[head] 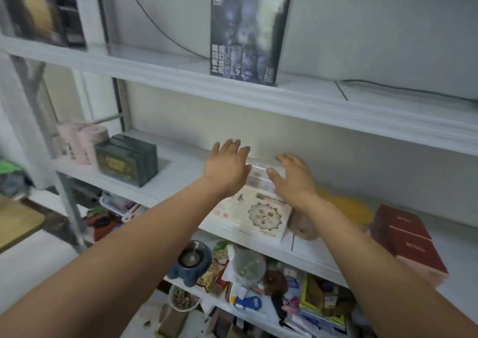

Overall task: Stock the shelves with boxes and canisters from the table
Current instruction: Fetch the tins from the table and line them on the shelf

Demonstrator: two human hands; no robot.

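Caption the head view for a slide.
Left hand and right hand, both open, reach over a flat cream box on the shelf between green boxes and red boxes.

the dark upright box [248, 32] on the top shelf [155, 71], upper middle of the frame, bears "nfc" running sideways near its foot, beside large white chinese characters too blurred to read. print on the cream flat box [256, 213], pink canisters [77, 141] and red boxes [406, 239] is illegible.

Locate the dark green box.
The dark green box stands at the left end of the middle shelf in the head view, beside the pink canisters.
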